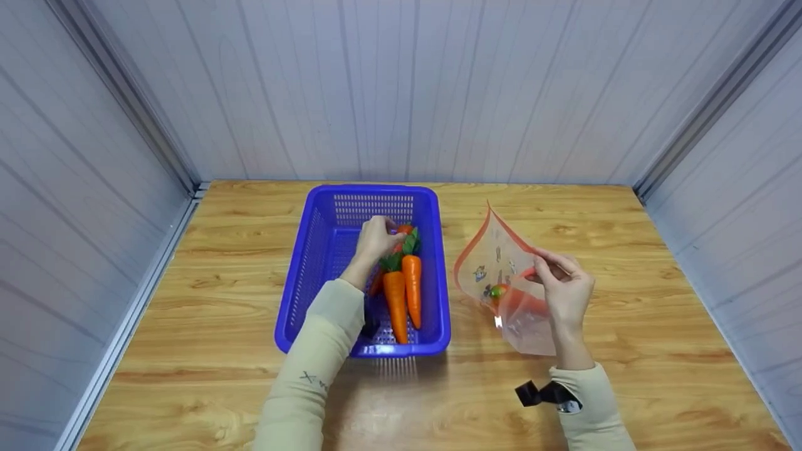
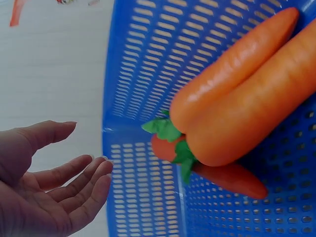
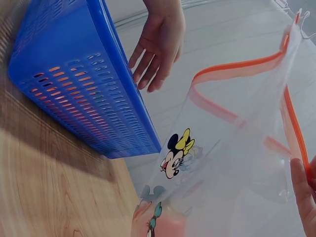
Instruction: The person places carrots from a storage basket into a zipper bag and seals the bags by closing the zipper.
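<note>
My left hand [image 1: 374,238] is over the blue basket [image 1: 446,300], its fingers loosely spread with nothing between them in the left wrist view. Below it lie two orange carrots [image 1: 395,304] with green tops, side by side. Partly under them are a darker red-orange long piece [image 2: 234,180] and a reddish rounded piece [image 2: 163,148]. My right hand [image 1: 569,291] pinches the orange-edged rim of a clear zip bag [image 1: 526,326], whose mouth gapes. Inside the bag sits a red item with a green part [image 1: 498,291], blurred through the plastic. Cartoon figures [image 3: 177,155] are printed on the bag.
The basket and bag stand on a wood-grain table [image 1: 213,351], the bag to the right of the basket. Pale panelled walls [image 1: 388,88] enclose the back and both sides. A black strap mount [image 1: 542,393] sits at my right wrist.
</note>
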Action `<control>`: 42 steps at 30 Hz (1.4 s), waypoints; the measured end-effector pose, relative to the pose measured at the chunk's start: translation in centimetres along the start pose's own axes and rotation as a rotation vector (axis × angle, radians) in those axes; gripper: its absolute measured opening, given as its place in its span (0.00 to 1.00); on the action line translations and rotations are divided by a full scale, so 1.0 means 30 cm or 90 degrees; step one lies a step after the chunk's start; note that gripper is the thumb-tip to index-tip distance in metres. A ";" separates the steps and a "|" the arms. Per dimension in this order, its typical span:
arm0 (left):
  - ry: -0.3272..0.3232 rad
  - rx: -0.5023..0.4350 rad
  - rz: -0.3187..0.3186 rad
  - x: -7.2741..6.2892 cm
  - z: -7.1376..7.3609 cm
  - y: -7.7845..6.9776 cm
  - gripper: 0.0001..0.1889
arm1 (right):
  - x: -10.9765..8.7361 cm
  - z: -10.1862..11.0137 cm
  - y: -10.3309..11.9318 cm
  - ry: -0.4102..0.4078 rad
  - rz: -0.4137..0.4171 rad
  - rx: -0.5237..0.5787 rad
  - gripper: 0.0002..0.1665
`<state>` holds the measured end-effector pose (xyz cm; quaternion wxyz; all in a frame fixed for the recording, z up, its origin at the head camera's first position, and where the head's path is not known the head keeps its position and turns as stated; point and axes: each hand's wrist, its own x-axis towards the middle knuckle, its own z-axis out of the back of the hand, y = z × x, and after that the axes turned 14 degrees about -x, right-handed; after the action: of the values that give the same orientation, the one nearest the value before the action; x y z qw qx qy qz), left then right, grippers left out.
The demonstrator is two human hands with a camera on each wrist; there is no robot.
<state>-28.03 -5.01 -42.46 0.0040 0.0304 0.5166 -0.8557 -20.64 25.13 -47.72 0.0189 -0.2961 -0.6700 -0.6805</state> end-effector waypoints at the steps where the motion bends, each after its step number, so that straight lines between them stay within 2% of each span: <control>1: 0.000 -0.002 0.009 0.006 -0.001 0.006 0.17 | -0.013 -0.019 0.063 -0.005 -0.014 -0.001 0.10; 2: -0.003 -0.005 0.017 0.012 -0.002 0.013 0.17 | -0.026 -0.037 0.122 -0.009 -0.026 -0.009 0.09; 4: -0.009 -0.011 0.028 0.024 -0.003 0.028 0.18 | -0.041 -0.063 0.187 -0.023 -0.035 -0.043 0.10; 6: -0.012 -0.026 0.044 0.037 -0.003 0.044 0.18 | -0.049 -0.073 0.223 -0.024 -0.049 -0.045 0.09; 7: -0.014 -0.030 0.049 0.046 -0.004 0.055 0.18 | -0.047 -0.068 0.212 -0.021 -0.048 -0.046 0.09; 9: -0.008 -0.049 0.055 0.060 -0.003 0.078 0.18 | -0.034 -0.041 0.143 -0.009 -0.040 -0.014 0.10; 11: -0.018 -0.061 0.032 0.132 -0.031 0.172 0.17 | -0.014 -0.004 0.026 -0.001 -0.015 -0.013 0.11; 12: -0.010 -0.066 0.036 0.171 -0.044 0.220 0.18 | -0.005 0.016 -0.035 0.004 -0.001 -0.009 0.12; 14: -0.013 -0.063 0.022 0.273 -0.084 0.352 0.16 | 0.018 0.051 -0.157 0.005 0.017 -0.016 0.13; 16: -0.031 -0.050 0.022 0.391 -0.137 0.498 0.15 | 0.029 0.067 -0.233 -0.009 0.032 -0.047 0.14; 17: -0.028 -0.046 0.041 0.422 -0.150 0.537 0.14 | 0.033 0.070 -0.255 -0.015 0.033 -0.055 0.14; 18: -0.018 -0.046 0.070 0.434 -0.154 0.554 0.14 | 0.036 0.073 -0.269 -0.018 0.030 -0.050 0.14; 20: -0.021 -0.044 0.092 0.448 -0.161 0.582 0.15 | 0.036 0.072 -0.278 -0.021 0.031 -0.053 0.14; 21: -0.018 -0.046 0.108 0.470 -0.170 0.612 0.18 | 0.024 0.052 -0.214 -0.024 0.020 -0.056 0.14; 22: -0.009 -0.050 0.119 0.493 -0.179 0.645 0.22 | 0.020 0.047 -0.195 -0.022 0.024 -0.057 0.14; 24: 0.003 -0.058 0.138 0.569 -0.210 0.742 0.28 | 0.012 0.036 -0.160 -0.016 0.029 -0.051 0.13; 27: 0.002 -0.072 0.131 0.727 -0.283 0.941 0.33 | 0.000 0.015 -0.094 -0.020 0.015 -0.047 0.12; 28: 0.002 -0.079 0.131 0.763 -0.301 0.985 0.33 | 0.007 0.026 -0.132 -0.018 0.022 -0.041 0.12; 31: 0.007 -0.117 0.150 0.829 -0.339 1.070 0.35 | -0.006 0.006 -0.074 -0.026 0.008 -0.035 0.11; 34: 0.002 -0.160 0.191 0.833 -0.354 1.089 0.43 | -0.023 -0.017 0.001 -0.024 0.002 -0.020 0.11; 36: -0.003 -0.182 0.216 0.787 -0.339 1.045 0.46 | -0.030 -0.028 0.037 -0.023 -0.006 -0.013 0.13; 39: -0.009 -0.190 0.227 0.664 -0.290 0.912 0.42 | -0.031 -0.028 0.036 -0.022 -0.012 -0.018 0.14; 42: 0.003 -0.187 0.240 0.546 -0.247 0.771 0.32 | -0.018 -0.006 -0.039 -0.019 0.003 -0.036 0.14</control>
<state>-43.13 -8.82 -67.26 0.1668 0.1276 0.6210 -0.7552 -20.74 24.89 -49.00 0.0022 -0.3080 -0.6497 -0.6950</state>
